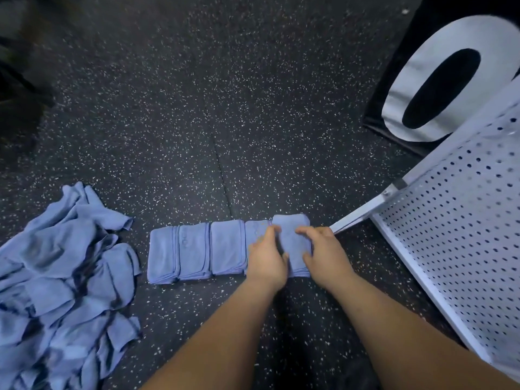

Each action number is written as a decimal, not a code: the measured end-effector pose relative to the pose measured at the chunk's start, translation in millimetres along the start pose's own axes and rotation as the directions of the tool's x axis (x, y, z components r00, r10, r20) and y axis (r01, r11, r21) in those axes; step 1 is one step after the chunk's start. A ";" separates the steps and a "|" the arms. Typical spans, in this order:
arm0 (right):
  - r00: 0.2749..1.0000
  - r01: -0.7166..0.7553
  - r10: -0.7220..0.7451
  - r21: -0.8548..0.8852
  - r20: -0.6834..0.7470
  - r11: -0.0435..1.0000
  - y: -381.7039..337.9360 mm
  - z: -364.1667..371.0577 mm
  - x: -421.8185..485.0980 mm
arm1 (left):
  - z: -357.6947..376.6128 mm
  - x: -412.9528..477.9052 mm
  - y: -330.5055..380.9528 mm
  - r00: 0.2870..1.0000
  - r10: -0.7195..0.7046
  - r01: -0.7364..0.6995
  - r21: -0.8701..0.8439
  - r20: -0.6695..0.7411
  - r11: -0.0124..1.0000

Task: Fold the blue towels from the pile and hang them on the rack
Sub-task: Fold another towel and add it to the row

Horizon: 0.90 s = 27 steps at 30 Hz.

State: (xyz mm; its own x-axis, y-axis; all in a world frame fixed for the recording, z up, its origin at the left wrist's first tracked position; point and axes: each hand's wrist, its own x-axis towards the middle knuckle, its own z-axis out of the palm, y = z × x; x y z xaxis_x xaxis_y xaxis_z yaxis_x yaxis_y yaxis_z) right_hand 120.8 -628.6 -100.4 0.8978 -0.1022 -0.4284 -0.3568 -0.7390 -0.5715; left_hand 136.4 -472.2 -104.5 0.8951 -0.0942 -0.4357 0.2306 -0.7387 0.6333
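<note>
A row of several folded blue towels point(197, 250) lies on the speckled black floor in front of me. Both my hands are on the rightmost folded towel point(292, 237). My left hand point(267, 257) rests on its left edge with curled fingers, the thumb on the towel. My right hand point(323, 250) holds its right side, fingers curled over the top. A loose pile of unfolded blue towels point(64, 291) sprawls at the left. A white perforated metal rack panel point(455, 229) slants in at the right, its bar end close to my right hand.
A black box with a large white "0" point(439, 80) stands at the upper right behind the rack. Dark, blurred objects point(19, 80) sit at the far left. The speckled floor point(225, 108) stretches away beyond the towels.
</note>
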 end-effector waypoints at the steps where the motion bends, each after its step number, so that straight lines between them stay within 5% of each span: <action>1: 1.000 -0.014 0.014 -0.046 0.012 0.999 1.7 2.2 1.0 | 2.0 2.4 -1.5 1.000 0.007 -0.006 0.085 -0.014 0.996; 9: 0.998 -0.012 0.035 -0.354 0.058 0.935 7.1 6.5 1.0 | 1.1 7.8 -13.7 0.996 0.083 -0.055 0.494 -0.036 0.868; 19: 0.997 0.040 -0.049 -0.143 -0.056 0.989 -14.2 -16.3 -6.2 | -28.9 -4.1 -5.2 0.995 0.102 -0.100 0.358 0.015 0.928; 27: 0.993 0.114 -0.088 -0.410 0.081 0.905 -95.3 -25.4 -39.4 | -101.0 -65.7 -24.7 0.997 0.079 -0.075 0.414 0.008 0.907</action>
State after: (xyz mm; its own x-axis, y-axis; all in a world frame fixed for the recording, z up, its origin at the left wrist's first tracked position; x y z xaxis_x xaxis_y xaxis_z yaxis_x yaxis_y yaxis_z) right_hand 125.9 -571.1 -11.3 0.9018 0.0179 -0.4318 -0.1146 -0.9535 -0.2788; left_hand 110.4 -380.4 -26.9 0.9073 -0.1575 -0.3898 -0.0158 -0.9393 0.3428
